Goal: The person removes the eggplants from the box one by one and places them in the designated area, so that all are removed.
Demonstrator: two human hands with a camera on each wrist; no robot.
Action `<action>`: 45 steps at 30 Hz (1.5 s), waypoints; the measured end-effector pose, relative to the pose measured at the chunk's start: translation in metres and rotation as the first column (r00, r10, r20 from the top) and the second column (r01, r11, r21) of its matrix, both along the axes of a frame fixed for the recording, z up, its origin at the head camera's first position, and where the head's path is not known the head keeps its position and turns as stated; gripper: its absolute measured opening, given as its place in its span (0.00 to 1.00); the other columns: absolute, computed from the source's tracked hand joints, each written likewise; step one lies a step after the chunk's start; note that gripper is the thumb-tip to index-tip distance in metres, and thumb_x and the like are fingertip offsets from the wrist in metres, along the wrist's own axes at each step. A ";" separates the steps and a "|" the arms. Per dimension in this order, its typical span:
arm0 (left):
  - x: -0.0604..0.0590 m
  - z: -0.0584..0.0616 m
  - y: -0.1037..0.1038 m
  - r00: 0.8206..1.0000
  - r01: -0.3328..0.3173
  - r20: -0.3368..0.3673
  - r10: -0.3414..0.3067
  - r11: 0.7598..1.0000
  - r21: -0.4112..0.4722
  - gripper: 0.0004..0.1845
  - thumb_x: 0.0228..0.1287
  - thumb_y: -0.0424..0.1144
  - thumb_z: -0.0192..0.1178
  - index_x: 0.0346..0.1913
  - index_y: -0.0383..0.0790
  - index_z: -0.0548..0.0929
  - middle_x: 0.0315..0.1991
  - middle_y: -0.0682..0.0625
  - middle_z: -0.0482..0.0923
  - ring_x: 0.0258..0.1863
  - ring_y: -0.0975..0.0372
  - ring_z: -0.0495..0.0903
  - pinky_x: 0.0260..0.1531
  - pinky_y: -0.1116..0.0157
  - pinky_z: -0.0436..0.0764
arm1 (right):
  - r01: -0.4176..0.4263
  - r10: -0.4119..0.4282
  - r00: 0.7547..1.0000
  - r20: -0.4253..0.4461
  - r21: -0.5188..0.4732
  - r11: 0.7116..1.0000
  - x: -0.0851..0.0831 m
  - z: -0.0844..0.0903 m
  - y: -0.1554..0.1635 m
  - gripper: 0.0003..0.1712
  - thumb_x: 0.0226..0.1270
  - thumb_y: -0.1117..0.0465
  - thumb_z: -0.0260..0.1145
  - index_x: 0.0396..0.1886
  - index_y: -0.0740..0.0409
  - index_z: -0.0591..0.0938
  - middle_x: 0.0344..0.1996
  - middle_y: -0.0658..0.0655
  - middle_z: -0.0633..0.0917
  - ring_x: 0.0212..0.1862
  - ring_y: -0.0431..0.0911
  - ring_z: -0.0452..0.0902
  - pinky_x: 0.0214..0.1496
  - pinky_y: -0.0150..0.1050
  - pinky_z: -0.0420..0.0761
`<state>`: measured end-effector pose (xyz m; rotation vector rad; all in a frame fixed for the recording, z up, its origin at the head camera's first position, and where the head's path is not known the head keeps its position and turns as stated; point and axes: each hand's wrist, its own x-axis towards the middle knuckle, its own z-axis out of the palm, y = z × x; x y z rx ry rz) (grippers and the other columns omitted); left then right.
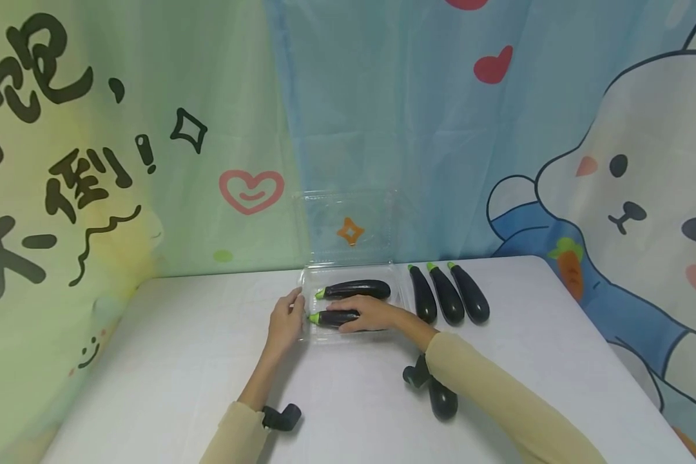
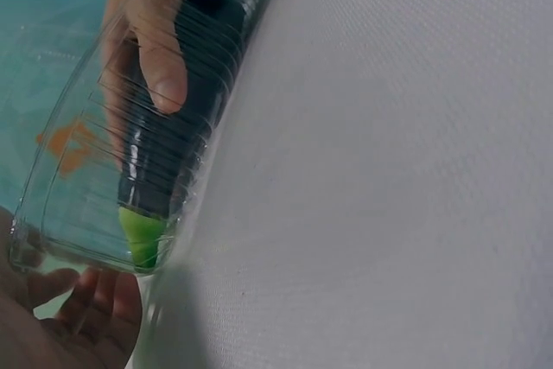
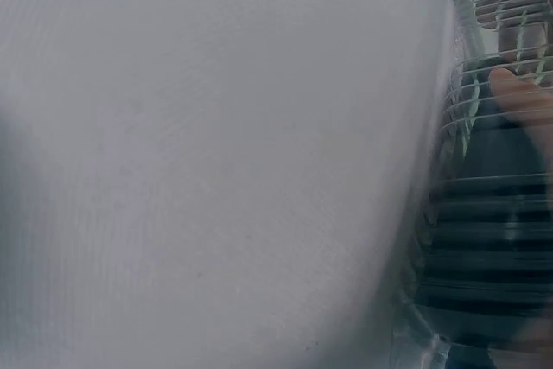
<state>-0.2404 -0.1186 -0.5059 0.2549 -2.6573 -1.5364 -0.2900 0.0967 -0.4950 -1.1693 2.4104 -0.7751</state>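
Note:
A clear plastic box [image 1: 403, 293] with ridged walls sits on the white table, its lid [image 1: 325, 222] raised at the back. Inside, one dark eggplant [image 1: 359, 288] lies toward the rear. In front of it is a second eggplant [image 1: 329, 318], green stem end to the left. My right hand [image 1: 367, 314] grips this front one from above, and its thumb [image 2: 164, 75] shows through the wall in the left wrist view. With bent fingers, my left hand [image 1: 286, 320] holds the box at its left edge.
To the right of the box, three eggplants, a left one [image 1: 422, 295], a middle one [image 1: 446, 295] and a right one [image 1: 470, 293], lie side by side. Another eggplant [image 1: 443, 399] lies nearer, partly under my right forearm. A printed curtain [image 1: 348, 129] hangs behind the table [image 1: 185, 361].

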 end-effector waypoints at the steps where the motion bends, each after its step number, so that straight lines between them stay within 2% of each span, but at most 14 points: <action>1: 0.000 0.000 0.000 1.000 -0.001 -0.001 0.001 1.000 0.001 0.27 0.76 0.49 0.41 0.69 0.39 0.69 0.55 0.39 0.75 0.53 0.51 0.79 0.44 0.59 0.84 | -0.003 0.003 1.000 -0.012 -0.005 1.000 0.000 0.000 0.000 0.33 0.65 0.53 0.67 0.68 0.57 0.71 0.68 0.59 0.73 0.71 0.55 0.67 0.72 0.51 0.68; 5: 0.000 0.001 0.000 1.000 0.005 -0.007 -0.005 1.000 0.004 0.26 0.76 0.49 0.41 0.69 0.38 0.69 0.55 0.39 0.76 0.54 0.50 0.79 0.45 0.58 0.84 | 0.004 -0.004 0.999 -0.042 -0.004 1.000 0.000 -0.002 -0.001 0.33 0.64 0.53 0.67 0.68 0.57 0.72 0.67 0.59 0.74 0.70 0.55 0.68 0.71 0.50 0.69; 13: 0.001 0.002 0.000 1.000 0.004 -0.019 -0.004 1.000 -0.001 0.26 0.76 0.48 0.42 0.69 0.38 0.69 0.54 0.39 0.76 0.54 0.49 0.80 0.45 0.57 0.84 | 0.052 -0.051 0.998 -0.029 0.015 0.999 0.003 -0.001 -0.002 0.32 0.66 0.50 0.66 0.68 0.53 0.73 0.67 0.57 0.74 0.70 0.54 0.68 0.71 0.51 0.69; 25: 0.002 0.002 -0.001 1.000 0.006 -0.031 -0.007 1.000 -0.003 0.26 0.75 0.47 0.43 0.68 0.37 0.70 0.55 0.38 0.76 0.55 0.48 0.79 0.48 0.55 0.83 | 0.090 -0.088 0.993 -0.076 0.022 0.996 0.004 -0.001 -0.001 0.30 0.68 0.51 0.64 0.69 0.48 0.72 0.64 0.58 0.77 0.64 0.53 0.74 0.64 0.50 0.76; 30: 0.000 0.000 -0.001 0.999 0.004 -0.048 -0.005 1.000 -0.011 0.25 0.75 0.45 0.44 0.67 0.35 0.71 0.53 0.38 0.77 0.54 0.47 0.80 0.49 0.54 0.83 | 0.107 -0.104 0.990 -0.098 0.034 0.994 0.003 -0.002 -0.001 0.30 0.68 0.49 0.64 0.69 0.45 0.72 0.65 0.57 0.77 0.66 0.52 0.73 0.65 0.50 0.75; 36: 0.000 0.001 0.000 0.999 0.002 -0.032 -0.002 1.000 -0.023 0.25 0.75 0.46 0.44 0.67 0.36 0.71 0.53 0.38 0.77 0.54 0.48 0.80 0.51 0.53 0.82 | 0.112 -0.108 0.988 -0.110 0.034 0.993 0.004 0.001 0.001 0.30 0.69 0.48 0.62 0.69 0.45 0.71 0.65 0.57 0.76 0.66 0.52 0.73 0.65 0.51 0.76; 40: 0.001 0.003 -0.001 0.999 0.002 -0.043 -0.003 1.000 -0.021 0.25 0.75 0.45 0.44 0.67 0.35 0.71 0.54 0.37 0.76 0.54 0.47 0.79 0.53 0.52 0.81 | 0.132 -0.127 0.982 -0.138 0.033 0.991 0.004 0.006 0.003 0.29 0.70 0.48 0.61 0.69 0.46 0.72 0.62 0.58 0.79 0.63 0.52 0.76 0.62 0.51 0.77; 45: 0.002 0.004 -0.001 0.999 0.005 -0.047 -0.005 1.000 -0.015 0.25 0.75 0.45 0.44 0.67 0.34 0.71 0.53 0.38 0.76 0.54 0.48 0.80 0.52 0.53 0.82 | 0.156 -0.154 0.975 -0.159 -0.001 0.988 0.008 0.015 0.008 0.30 0.69 0.48 0.61 0.69 0.48 0.72 0.56 0.58 0.82 0.53 0.49 0.80 0.53 0.44 0.79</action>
